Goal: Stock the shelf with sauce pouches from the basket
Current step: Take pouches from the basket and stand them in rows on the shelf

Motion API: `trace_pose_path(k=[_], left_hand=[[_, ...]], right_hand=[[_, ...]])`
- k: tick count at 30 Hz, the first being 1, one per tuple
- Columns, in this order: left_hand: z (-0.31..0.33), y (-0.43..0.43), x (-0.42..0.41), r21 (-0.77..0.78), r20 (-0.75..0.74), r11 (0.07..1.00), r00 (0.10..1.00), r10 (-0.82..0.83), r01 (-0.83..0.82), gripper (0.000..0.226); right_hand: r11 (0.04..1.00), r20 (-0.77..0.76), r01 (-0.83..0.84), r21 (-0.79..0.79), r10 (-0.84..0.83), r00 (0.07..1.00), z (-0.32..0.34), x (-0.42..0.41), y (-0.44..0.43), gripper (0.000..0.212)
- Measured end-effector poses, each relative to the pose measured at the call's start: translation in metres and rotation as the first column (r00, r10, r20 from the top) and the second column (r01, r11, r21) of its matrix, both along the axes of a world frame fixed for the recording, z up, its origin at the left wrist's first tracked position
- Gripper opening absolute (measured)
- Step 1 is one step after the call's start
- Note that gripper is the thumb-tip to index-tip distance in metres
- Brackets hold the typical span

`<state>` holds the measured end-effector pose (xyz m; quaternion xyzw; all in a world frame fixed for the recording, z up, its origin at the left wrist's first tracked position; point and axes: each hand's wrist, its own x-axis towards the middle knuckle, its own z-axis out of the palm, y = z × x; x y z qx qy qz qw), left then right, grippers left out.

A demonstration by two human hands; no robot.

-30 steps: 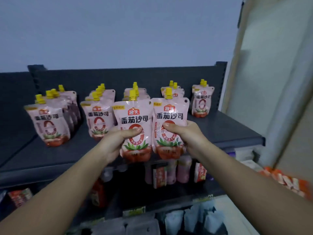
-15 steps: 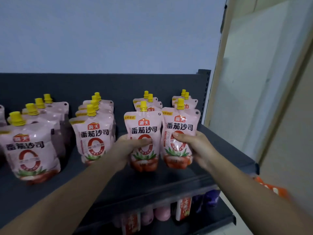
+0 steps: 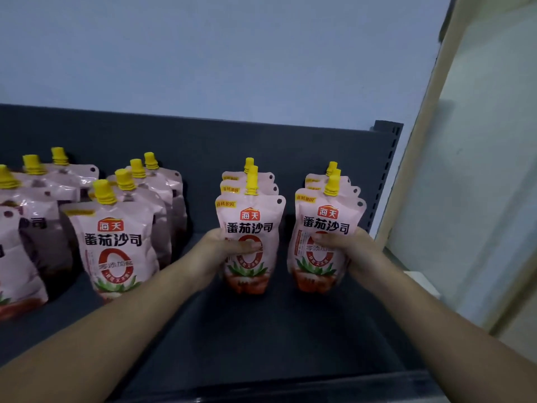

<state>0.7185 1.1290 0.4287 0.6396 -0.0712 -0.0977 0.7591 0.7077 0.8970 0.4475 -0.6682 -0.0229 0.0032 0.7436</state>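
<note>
Dark shelf (image 3: 290, 330), pale wall (image 3: 203, 53) behind | left hand (image 3: 215, 248) grip holds left pouch (image 3: 250, 219), right hand (image 3: 351, 245) grip holds right pouch (image 3: 325, 216), each ahead of stocked pouches (image 3: 334, 181) | step: placing | next: seat bases flat, let go.

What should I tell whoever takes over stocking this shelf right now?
Left hand grips a tomato sauce pouch fronting the second row from the right; right hand grips another pouch fronting the rightmost row.
Both appear to stand upright on the dark shelf, not yet released.
Done: several rows stocked.
Left: release both, fetch more; basket out of view.
</note>
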Motion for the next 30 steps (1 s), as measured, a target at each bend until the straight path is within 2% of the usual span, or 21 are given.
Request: trace_pose_path(k=[3, 8, 11, 13, 17, 21, 24, 30], left_hand=[[-0.005, -0.009, 0.003, -0.036, 0.009, 0.998, 0.999, 0.044, -0.044, 0.025], [-0.008, -0.015, 0.003, 0.013, 0.05, 0.997, 0.996, 0.075, -0.076, 0.025], [-0.01, -0.01, 0.0, 0.127, 0.071, 0.989, 0.995, 0.068, -0.077, 0.065], [-0.011, -0.007, -0.003, 0.232, 0.085, 0.968, 0.993, 0.082, -0.1, 0.072], [-0.01, 0.0, -0.013, 0.293, 0.122, 0.947, 0.987, 0.101, -0.133, 0.061], [-0.013, 0.006, -0.015, 0.351, 0.155, 0.918, 0.978, 0.139, -0.186, 0.042], [-0.016, 0.006, -0.012, 0.367, 0.203, 0.901, 0.966, 0.163, -0.23, 0.035], [-0.022, 0.007, -0.001, 0.38, 0.274, 0.866, 0.934, 0.23, -0.325, 0.032]], right_hand=[[0.993, 0.014, -0.092, -0.077, 0.093, 0.996, 0.001, 0.015, -0.015, 0.029], [0.974, 0.012, -0.176, -0.14, 0.179, 0.984, -0.005, 0.03, -0.037, 0.032], [0.961, 0.019, -0.219, -0.171, 0.225, 0.974, -0.01, 0.033, -0.044, 0.033], [0.948, 0.025, -0.242, -0.208, 0.253, 0.967, -0.012, 0.032, -0.046, 0.032], [0.903, -0.008, -0.285, -0.322, 0.299, 0.954, -0.015, 0.027, -0.054, 0.029], [0.825, -0.057, -0.31, -0.472, 0.322, 0.945, -0.014, 0.023, -0.064, 0.036], [0.793, -0.034, -0.26, -0.551, 0.289, 0.957, -0.016, 0.023, -0.065, 0.04], [0.796, 0.089, -0.1, -0.597, 0.19, 0.978, -0.02, 0.026, -0.055, 0.046]])
